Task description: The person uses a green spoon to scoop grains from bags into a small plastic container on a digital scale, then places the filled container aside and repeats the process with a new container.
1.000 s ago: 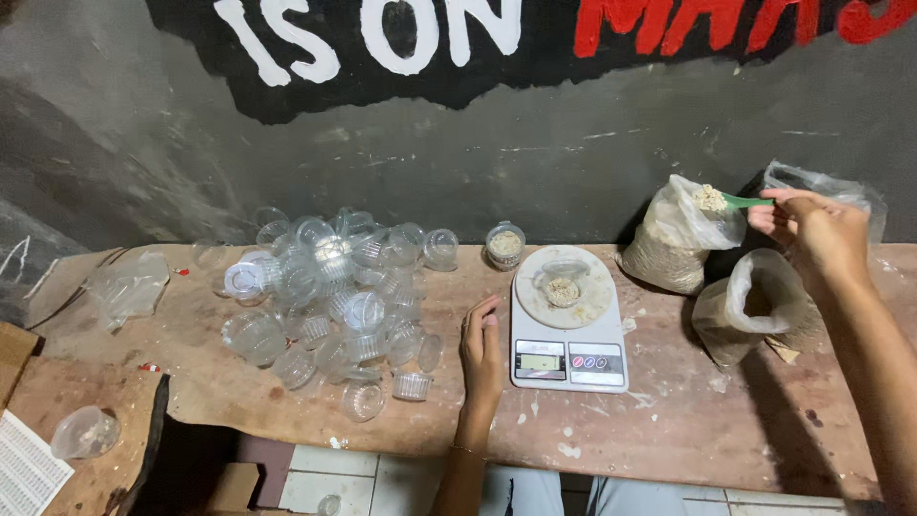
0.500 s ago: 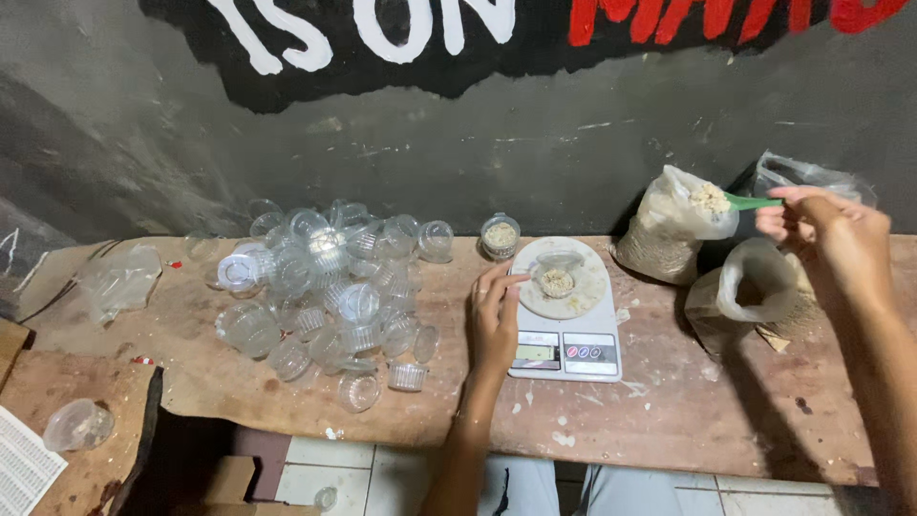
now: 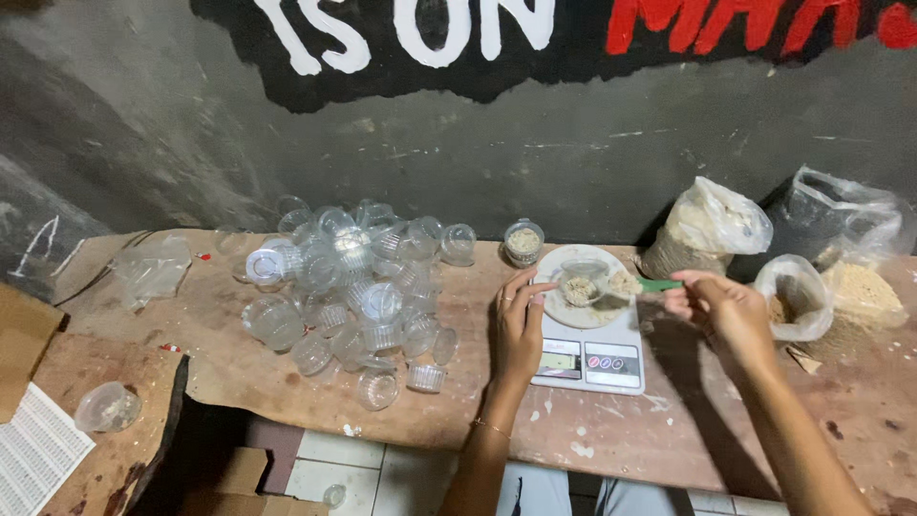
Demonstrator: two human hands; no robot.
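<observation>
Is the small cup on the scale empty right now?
No, the small clear cup on the white kitchen scale already holds some pale grainy material.

Two bare forearms come up from the bottom edge, with no sleeves showing anywhere along them. The left hand [image 3: 519, 328] has a thin band ring on one finger and a fine, pale chain bracelet [image 3: 489, 426] lying loosely around the wrist. The right hand [image 3: 723, 308] shows no ring, watch or bracelet. Nails on both hands look short and plain. Below the arms, a patch of dark clothing [image 3: 521, 497] shows at the lap.
</observation>
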